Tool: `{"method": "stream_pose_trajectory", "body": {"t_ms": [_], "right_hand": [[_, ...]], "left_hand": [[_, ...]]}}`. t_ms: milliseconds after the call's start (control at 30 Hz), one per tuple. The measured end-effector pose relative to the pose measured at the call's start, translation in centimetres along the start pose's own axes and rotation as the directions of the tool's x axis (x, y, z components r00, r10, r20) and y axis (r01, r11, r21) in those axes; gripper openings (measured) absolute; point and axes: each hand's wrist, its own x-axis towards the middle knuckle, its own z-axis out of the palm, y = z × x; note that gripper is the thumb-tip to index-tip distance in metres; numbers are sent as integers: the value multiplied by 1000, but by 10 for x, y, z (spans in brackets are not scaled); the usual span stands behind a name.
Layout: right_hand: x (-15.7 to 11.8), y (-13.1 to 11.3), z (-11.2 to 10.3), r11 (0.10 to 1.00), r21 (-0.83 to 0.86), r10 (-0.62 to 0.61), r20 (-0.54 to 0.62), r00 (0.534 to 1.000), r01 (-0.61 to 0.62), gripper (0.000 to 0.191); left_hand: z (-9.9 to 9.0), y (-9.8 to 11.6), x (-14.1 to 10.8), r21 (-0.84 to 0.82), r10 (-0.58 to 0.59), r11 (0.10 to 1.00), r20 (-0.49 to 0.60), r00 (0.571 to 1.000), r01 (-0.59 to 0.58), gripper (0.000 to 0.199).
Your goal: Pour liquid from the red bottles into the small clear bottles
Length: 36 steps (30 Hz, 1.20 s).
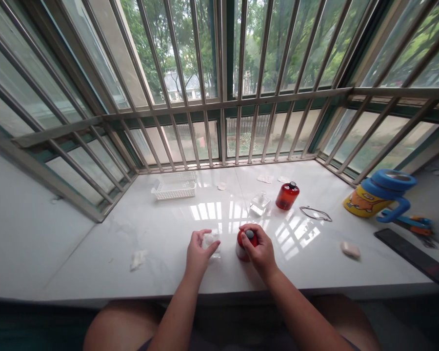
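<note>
Near the front edge of the white sill, my left hand (201, 248) has its thumb and fingers around a small clear glass bottle (216, 249). Just to the right, my right hand (259, 248) grips a red bottle (242, 253) with a dark cap, fingers around its upper part. Both bottles are upright and a short gap separates them. Farther back stands a second clear glass bottle (259, 204), and right of it a second red bottle (287, 196) with a dark cap.
A white basket (175, 187) sits back left. To the right are a thin looped cord (315, 213), a pinkish lump (350, 250), a blue and yellow mug (375, 195) and a black phone-like slab (413, 256). Crumpled white tissue (138, 260) lies left. Metal bars (223, 103) line the window.
</note>
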Motion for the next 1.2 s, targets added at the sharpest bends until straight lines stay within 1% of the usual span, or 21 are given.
{"method": "stream_pose_trajectory", "body": {"t_ms": [100, 233, 400, 467, 567, 633, 767, 867, 933, 1033, 1133, 1200], "right_hand": [[-1, 1, 1, 1000, 17, -2, -16, 1000, 2, 28], [-1, 2, 2, 1000, 23, -3, -24, 1000, 3, 30], [-1, 5, -1, 1000, 9, -17, 5, 1000, 17, 27], [0, 7, -3, 1000, 4, -27, 19, 999, 26, 26], [0, 10, -4, 999, -1, -37, 33, 999, 37, 25], [0, 10, -4, 999, -2, -38, 34, 999, 38, 25], [0, 8, -3, 999, 3, -34, 23, 999, 34, 24], [-1, 6, -2, 999, 9, -33, 18, 999, 33, 24], [-1, 7, -2, 999, 12, -33, 20, 999, 33, 24], [-1, 11, -4, 999, 16, -38, 36, 999, 38, 24], [-1, 15, -6, 999, 17, -45, 54, 998, 44, 23], [-1, 16, -6, 999, 15, -48, 54, 997, 47, 23]], "left_hand": [[-1, 0, 0, 15, -3, 1000, 14, 1000, 3, 44], [-2, 0, 1, 89, 33, 995, 45, 998, -37, 36], [0, 2, -1, -26, -8, 1000, 6, 1000, 8, 46], [-1, 2, -1, 4, -12, 1000, 16, 1000, 12, 46], [-2, 1, 0, 78, 25, 997, 42, 999, -28, 41], [-2, -1, 0, 53, 40, 998, 33, 999, -42, 37], [1, -4, 0, -57, 21, 998, 0, 1000, -21, 47], [1, -6, -1, -31, 25, 999, 13, 1000, -25, 48], [0, -8, 0, 21, 22, 1000, 31, 999, -23, 43], [-2, -11, 1, 75, 64, 995, 26, 998, -65, 36], [-1, -13, 4, 92, 135, 987, -12, 991, -134, 37], [0, -12, 6, 82, 155, 985, -36, 987, -151, 40]]}}
